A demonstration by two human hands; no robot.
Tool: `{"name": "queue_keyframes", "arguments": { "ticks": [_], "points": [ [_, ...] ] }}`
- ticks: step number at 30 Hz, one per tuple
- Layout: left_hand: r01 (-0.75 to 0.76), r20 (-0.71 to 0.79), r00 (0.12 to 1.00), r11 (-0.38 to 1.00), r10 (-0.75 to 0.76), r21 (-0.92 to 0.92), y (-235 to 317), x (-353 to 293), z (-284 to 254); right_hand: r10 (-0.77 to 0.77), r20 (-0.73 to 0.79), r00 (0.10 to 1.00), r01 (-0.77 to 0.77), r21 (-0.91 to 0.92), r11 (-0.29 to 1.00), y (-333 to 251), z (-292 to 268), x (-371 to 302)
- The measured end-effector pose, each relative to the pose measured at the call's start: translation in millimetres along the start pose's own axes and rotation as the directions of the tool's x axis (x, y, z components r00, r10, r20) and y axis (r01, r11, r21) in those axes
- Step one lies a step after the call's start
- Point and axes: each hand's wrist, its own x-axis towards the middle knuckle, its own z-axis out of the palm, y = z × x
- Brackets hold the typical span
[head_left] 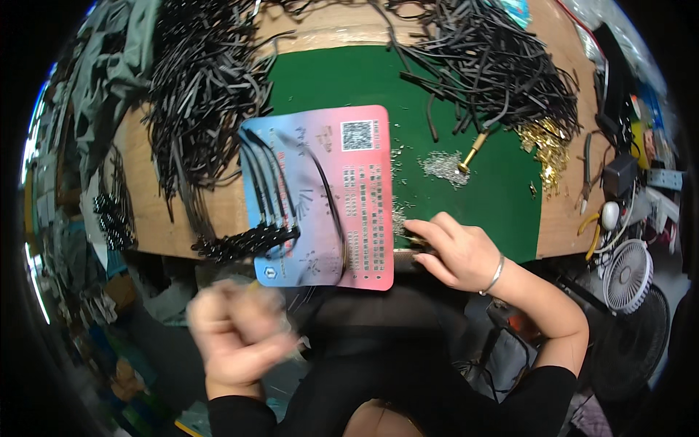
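My left hand is off the table's front edge, left of the mat. Motion smears its fingers, so what they hold, if anything, is unclear. At the right edge of a pink and blue printed mat, my right hand has thumb and forefinger pinched together. Something small and dark shows at those fingertips, too small to name. Close by them is a small heap of tiny silver pins. Several black cords lie across the mat. One separate black cord curves down its middle.
A brass-coloured tool rests by a larger silver pin pile on the green mat. Heaps of black cords flank it, with more cords at right. Gold pieces, pliers and a white fan are rightward.
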Motion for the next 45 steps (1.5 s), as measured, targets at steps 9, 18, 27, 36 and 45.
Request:
{"name": "queue_keyframes", "arguments": {
  "ticks": [9, 18, 27, 36, 45],
  "points": [
    [0.576, -0.555, 0.679, 0.818, -0.481, -0.005, 76.3, -36.1, -28.8, 0.074, 0.03, 0.997, -0.077, 0.121, 0.99, -0.8, -6.6, 8.9],
    [0.167, -0.192, 0.972, -0.173, -0.138, 0.971, -51.7, -1.8, 10.8, 0.063, 0.007, 0.998, -0.063, 0.099, 0.993, -3.2, -6.0, 6.0],
    [0.24, -0.24, 0.971, -0.042, 0.011, 0.97, -47.2, -65.8, -21.4, 0.129, 0.103, 0.986, -0.14, 0.113, 0.984, -5.6, -17.9, 8.9],
    [0.088, -0.057, 0.943, -0.08, 0.328, 0.993, 17.7, -41.7, -211.7, 0.252, 0.068, 0.965, -0.258, 0.106, 0.96, -8.9, -9.4, 7.2],
    [0.724, -0.756, 0.646, -0.399, 0.105, 0.563, 25.7, -18.7, -491.8, 0.33, -0.101, 0.938, -0.324, 0.071, 0.943, -18.2, -2.9, 15.2]
  ]
}}
